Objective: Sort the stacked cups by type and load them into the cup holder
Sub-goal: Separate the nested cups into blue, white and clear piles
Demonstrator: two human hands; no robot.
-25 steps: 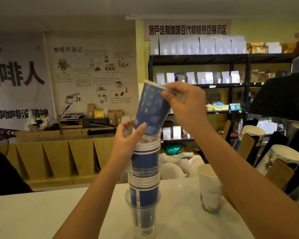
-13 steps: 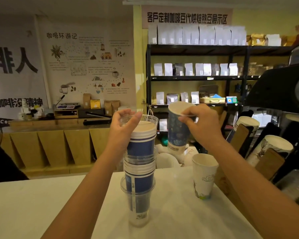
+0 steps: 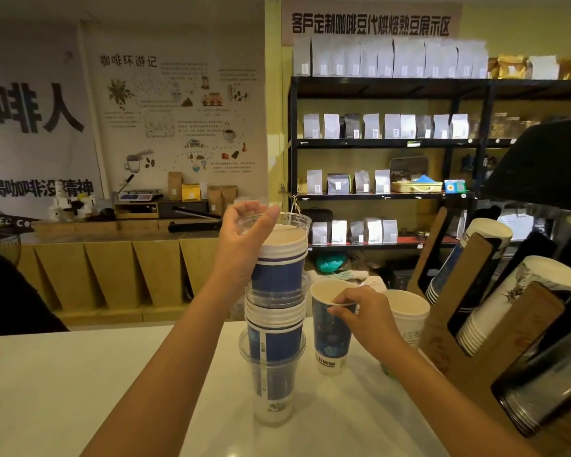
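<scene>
- To my right the wooden cup holder [image 3: 455,301] leans with blue and white cups in its slots; a white paper cup [image 3: 409,318] stands just behind my right hand [image 3: 365,316].
- The mixed cup stack [image 3: 276,318] stands upright on the white tabletop [image 3: 80,384], long axis vertical, mouths up.
- It alternates clear plastic and blue paper cups.
- My left hand [image 3: 244,242] has its grip curled on the top clear rim; my right pinches the rim of a blue cup [image 3: 330,338] standing beside the stack.

Head-worn view, forward-down, near white counter [image 3: 80,390]
</scene>
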